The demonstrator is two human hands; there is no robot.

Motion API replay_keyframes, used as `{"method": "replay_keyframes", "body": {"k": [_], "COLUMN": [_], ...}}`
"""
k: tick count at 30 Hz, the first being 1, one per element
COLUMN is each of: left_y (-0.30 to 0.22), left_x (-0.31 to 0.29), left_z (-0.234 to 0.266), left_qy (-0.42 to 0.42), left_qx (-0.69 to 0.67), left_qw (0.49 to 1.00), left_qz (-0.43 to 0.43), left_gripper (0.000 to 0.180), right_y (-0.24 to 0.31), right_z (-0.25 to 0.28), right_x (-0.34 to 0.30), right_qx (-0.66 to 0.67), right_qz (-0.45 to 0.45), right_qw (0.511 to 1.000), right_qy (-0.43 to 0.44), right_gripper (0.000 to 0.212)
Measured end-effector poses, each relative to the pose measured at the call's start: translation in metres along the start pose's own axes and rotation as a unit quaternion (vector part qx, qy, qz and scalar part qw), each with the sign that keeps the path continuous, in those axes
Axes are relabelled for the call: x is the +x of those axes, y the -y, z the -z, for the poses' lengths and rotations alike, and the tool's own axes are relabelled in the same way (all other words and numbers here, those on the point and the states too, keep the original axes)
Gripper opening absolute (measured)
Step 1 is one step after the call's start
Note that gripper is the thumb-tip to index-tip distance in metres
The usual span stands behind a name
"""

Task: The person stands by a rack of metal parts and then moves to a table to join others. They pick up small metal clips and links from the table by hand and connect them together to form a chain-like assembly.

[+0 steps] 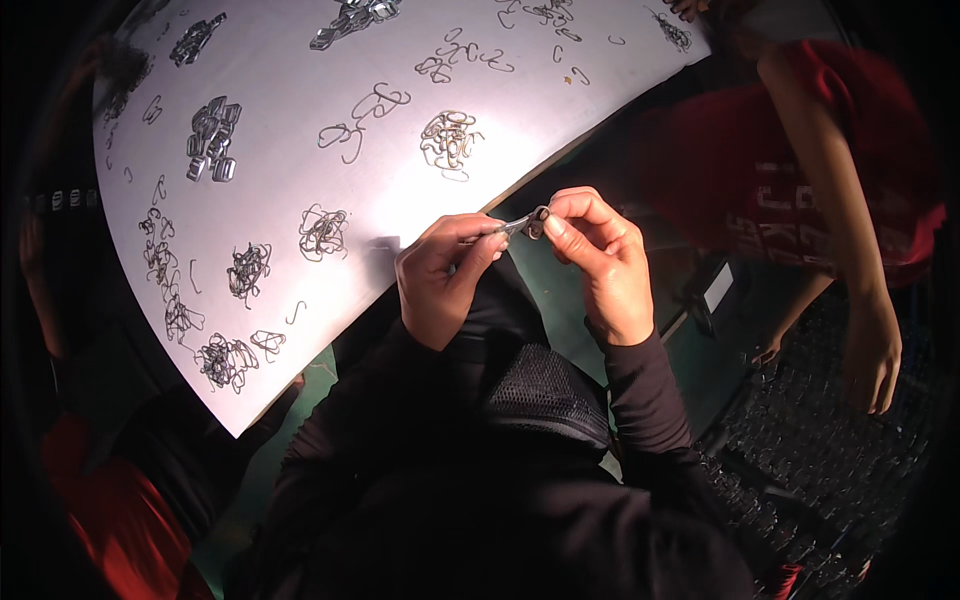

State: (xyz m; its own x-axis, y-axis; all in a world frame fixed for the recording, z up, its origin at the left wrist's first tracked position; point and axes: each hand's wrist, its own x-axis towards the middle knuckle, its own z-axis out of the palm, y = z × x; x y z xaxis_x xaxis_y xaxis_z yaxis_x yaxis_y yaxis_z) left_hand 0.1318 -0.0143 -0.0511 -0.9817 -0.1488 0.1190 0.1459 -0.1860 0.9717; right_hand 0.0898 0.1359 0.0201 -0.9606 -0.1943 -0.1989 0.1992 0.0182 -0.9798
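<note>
Just off the table's edge, my left hand (440, 272) pinches one end of a small shiny metal piece (516, 225) between thumb and fingertips. It looks like a metal buckle, but the fingers partly cover it. My right hand (605, 262) has thumb and forefinger closed on its other end, where a darker curled or ring-shaped part (538, 222) shows. How the two parts join is too small to tell. The nearest heap on the white table (385, 215) is a tangle of bent wire hooks (450, 143), beyond my hands.
More wire-hook piles (323, 232) lie across the table's left side, with shiny metal buckles (212, 138) stacked behind them. A person in a red shirt (790, 170) is close on the right, arm hanging down. Another person's red-orange clothing (125, 520) shows at lower left.
</note>
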Motion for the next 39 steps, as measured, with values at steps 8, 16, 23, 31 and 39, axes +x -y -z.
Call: {"method": "replay_keyframes", "body": {"k": [8, 16, 23, 31, 39], "left_y": [-0.005, -0.005, 0.039, 0.009, -0.046], "left_x": [-0.004, 0.113, 0.236, 0.191, 0.044], "left_z": [-0.009, 0.070, 0.164, 0.126, -0.004], "left_qy": [-0.046, -0.080, -0.131, -0.151, -0.016], "left_qx": [0.025, 0.364, 0.666, 0.435, 0.124], "left_qw": [0.998, 0.915, 0.724, 0.879, 0.991], "left_qz": [-0.031, -0.154, -0.119, -0.124, 0.052], "left_gripper": [0.013, 0.020, 0.018, 0.018, 0.016], "right_y": [-0.027, -0.013, -0.011, -0.017, -0.025], "right_z": [-0.018, -0.016, -0.017, -0.014, -0.018], "right_x": [-0.003, -0.013, -0.018, -0.010, 0.002], "right_qx": [-0.065, -0.106, -0.091, -0.112, -0.130], "right_qz": [0.145, 0.201, 0.167, 0.184, 0.217], "right_qw": [0.983, 0.966, 0.974, 0.970, 0.960], "right_qy": [-0.093, -0.126, -0.122, -0.115, -0.121], "right_gripper": [0.009, 0.009, 0.008, 0.009, 0.010]}}
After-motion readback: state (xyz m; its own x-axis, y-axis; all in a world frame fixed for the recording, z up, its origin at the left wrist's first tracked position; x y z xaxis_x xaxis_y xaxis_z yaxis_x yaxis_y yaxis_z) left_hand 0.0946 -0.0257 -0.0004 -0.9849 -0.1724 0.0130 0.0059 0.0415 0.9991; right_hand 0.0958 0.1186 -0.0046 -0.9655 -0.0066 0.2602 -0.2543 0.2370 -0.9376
